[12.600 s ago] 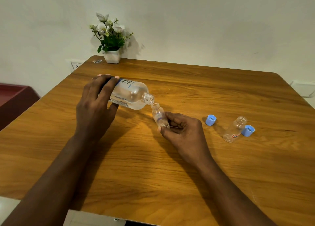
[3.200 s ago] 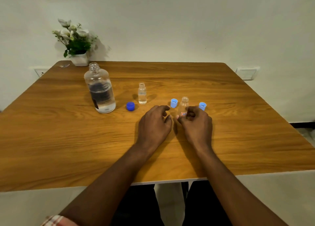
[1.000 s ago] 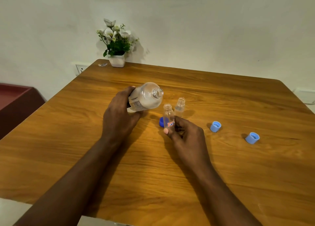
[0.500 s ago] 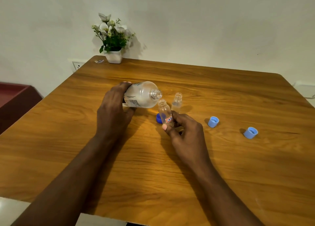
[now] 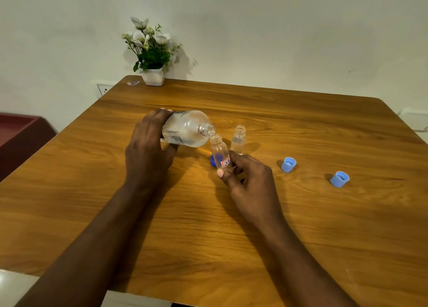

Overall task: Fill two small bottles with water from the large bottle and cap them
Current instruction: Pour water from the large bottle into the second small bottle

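Note:
My left hand (image 5: 148, 153) grips the large clear bottle (image 5: 187, 128), tipped on its side with its open mouth pointing right. My right hand (image 5: 249, 181) pinches a small clear bottle with a red label (image 5: 219, 152), tilted so its open neck sits just under the large bottle's mouth. A second small bottle (image 5: 238, 139) stands uncapped on the table behind it, with some water inside. Two light blue caps (image 5: 288, 164) (image 5: 339, 179) lie to the right. A dark blue cap (image 5: 212, 161) lies partly hidden behind the held small bottle.
The wooden table (image 5: 208, 225) runs to a near edge below my forearms. A white pot of flowers (image 5: 152, 75) stands at the far left corner. A wall socket (image 5: 103, 89) and a dark red piece of furniture (image 5: 20, 140) lie left of the table.
Since half a second ago the large bottle's mouth and the small bottle's neck have come closer together, almost touching. Earlier, the large bottle stood upright and both hands were near the small bottle.

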`<state>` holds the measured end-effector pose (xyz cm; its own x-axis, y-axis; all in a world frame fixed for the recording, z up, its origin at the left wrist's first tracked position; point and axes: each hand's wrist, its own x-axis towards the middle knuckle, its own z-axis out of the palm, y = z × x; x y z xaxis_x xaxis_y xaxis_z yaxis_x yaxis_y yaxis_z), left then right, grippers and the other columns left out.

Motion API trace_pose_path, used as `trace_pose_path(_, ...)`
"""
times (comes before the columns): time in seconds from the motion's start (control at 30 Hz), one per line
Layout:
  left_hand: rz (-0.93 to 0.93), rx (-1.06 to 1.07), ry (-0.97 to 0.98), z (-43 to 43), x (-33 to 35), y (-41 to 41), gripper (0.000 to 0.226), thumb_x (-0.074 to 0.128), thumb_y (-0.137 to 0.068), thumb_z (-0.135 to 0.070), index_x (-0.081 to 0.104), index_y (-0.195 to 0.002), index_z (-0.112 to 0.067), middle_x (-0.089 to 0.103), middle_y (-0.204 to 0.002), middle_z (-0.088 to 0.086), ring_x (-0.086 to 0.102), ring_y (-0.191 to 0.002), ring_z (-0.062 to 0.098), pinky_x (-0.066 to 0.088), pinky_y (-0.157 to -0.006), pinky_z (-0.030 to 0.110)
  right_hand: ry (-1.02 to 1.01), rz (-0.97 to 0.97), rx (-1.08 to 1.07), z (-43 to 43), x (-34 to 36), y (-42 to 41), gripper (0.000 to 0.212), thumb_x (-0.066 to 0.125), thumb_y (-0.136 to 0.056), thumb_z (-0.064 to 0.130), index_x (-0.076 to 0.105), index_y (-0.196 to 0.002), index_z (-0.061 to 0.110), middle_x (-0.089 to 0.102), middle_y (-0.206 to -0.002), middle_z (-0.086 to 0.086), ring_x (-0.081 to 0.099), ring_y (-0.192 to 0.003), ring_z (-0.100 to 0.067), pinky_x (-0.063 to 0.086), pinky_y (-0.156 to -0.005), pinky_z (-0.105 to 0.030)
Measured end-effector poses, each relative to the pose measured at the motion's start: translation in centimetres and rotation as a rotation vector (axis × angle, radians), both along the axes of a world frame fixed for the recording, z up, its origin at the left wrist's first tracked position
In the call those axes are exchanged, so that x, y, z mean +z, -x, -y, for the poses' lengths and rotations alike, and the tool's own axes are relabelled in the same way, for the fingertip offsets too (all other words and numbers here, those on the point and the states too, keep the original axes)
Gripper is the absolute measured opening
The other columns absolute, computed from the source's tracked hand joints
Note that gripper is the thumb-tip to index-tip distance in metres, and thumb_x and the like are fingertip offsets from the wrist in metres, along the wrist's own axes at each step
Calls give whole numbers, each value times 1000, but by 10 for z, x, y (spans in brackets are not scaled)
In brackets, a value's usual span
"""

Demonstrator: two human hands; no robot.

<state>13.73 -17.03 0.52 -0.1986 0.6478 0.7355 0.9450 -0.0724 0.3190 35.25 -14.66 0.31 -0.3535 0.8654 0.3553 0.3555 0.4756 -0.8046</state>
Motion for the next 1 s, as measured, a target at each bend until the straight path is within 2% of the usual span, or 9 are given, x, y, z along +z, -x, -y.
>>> trace_pose_path(0.63,-59,62,-37,3,2,3,62,74,-74,-2,48,-130,-6,55,-132,17,50,-124,33,45,-96,36,6,26,21,1,1,-2,28,69,-82,25,71,-110,27,66,-87,12,57,-76,-4,49,-70,-33)
trace_pose_path(1.0,-48,67,-41,3,2,3,65,74,-71,-1,47,-130,-8,55,-132,15,50,-122,33,50,-91,41,5,36,29,1,2,-1,30,67,-80,30,71,-110,26,63,-82,16,54,-73,-1,44,-67,-26)
